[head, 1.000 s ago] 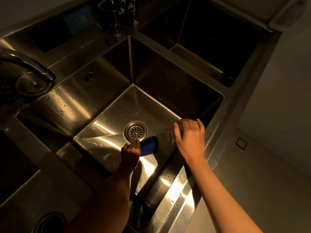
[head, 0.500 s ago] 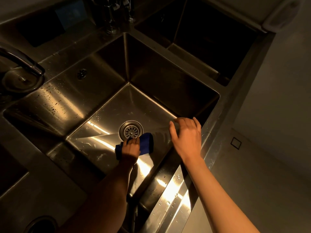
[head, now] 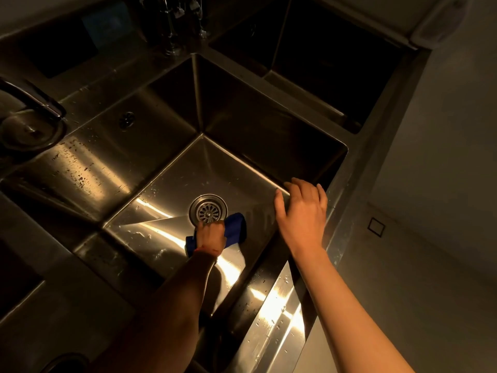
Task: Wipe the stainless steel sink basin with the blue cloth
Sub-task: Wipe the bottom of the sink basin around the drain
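The stainless steel sink basin point(head: 172, 181) is deep and square, with a round drain strainer point(head: 208, 210) in its floor. My left hand point(head: 211, 235) reaches down into the basin and presses a folded blue cloth point(head: 235, 230) flat on the floor, right beside the drain on its near side. The hand covers the cloth's middle; blue shows on both sides of it. My right hand point(head: 302, 214) rests palm down on the sink's near right rim, fingers spread, holding nothing.
A dark faucet point(head: 32, 100) arches over the left rim. An overflow hole point(head: 126, 119) sits in the left wall. A second basin point(head: 309, 57) lies behind. Glass stems point(head: 174, 25) stand at the back. Water drops dot the steel walls and the front ledge point(head: 271, 313).
My left hand has slid the cloth a little leftward along the floor by the drain, so the hand now sits over the cloth's middle. My right hand has stayed on the rim.
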Motion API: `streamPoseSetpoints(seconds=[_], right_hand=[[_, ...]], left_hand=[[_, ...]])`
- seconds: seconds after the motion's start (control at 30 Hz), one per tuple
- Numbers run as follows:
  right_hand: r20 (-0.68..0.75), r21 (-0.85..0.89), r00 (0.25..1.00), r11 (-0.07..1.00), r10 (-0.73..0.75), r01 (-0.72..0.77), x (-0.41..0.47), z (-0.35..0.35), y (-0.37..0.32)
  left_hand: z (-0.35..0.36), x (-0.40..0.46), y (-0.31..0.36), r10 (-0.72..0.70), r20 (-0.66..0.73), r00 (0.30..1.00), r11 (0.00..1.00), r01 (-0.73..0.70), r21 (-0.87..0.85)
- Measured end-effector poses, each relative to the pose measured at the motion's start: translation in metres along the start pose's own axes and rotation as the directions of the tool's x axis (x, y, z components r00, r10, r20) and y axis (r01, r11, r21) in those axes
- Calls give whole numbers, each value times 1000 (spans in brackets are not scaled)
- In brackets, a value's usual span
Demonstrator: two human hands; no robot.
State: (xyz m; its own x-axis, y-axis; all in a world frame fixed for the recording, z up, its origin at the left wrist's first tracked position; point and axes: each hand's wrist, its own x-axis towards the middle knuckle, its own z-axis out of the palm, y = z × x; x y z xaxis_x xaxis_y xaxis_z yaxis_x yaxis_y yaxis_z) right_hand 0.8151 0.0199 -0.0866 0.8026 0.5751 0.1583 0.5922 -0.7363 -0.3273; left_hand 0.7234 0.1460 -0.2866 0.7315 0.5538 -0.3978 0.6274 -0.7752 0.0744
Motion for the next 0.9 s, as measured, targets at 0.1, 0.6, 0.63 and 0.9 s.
streamPoseSetpoints(seconds=[0.1, 0.6, 0.63, 0.9], right_hand=[[-29, 11, 999, 1000, 16, -16, -1, 0, -1], [-45, 14, 999, 999, 31, -31, -3, 4, 5], [-51, 14, 998, 999, 32, -32, -3, 4, 5], [-33, 21, 999, 999, 39, -38, -3, 3, 4]], left_hand=[[-5, 3, 4, -47, 12, 999, 989, 48, -138], [5, 15, -3, -60, 247, 967, 921, 149, -360], [5, 14, -3, -39, 196, 980, 957, 93, -274], [31, -2, -8, 316, 51, 947, 918, -319, 237]])
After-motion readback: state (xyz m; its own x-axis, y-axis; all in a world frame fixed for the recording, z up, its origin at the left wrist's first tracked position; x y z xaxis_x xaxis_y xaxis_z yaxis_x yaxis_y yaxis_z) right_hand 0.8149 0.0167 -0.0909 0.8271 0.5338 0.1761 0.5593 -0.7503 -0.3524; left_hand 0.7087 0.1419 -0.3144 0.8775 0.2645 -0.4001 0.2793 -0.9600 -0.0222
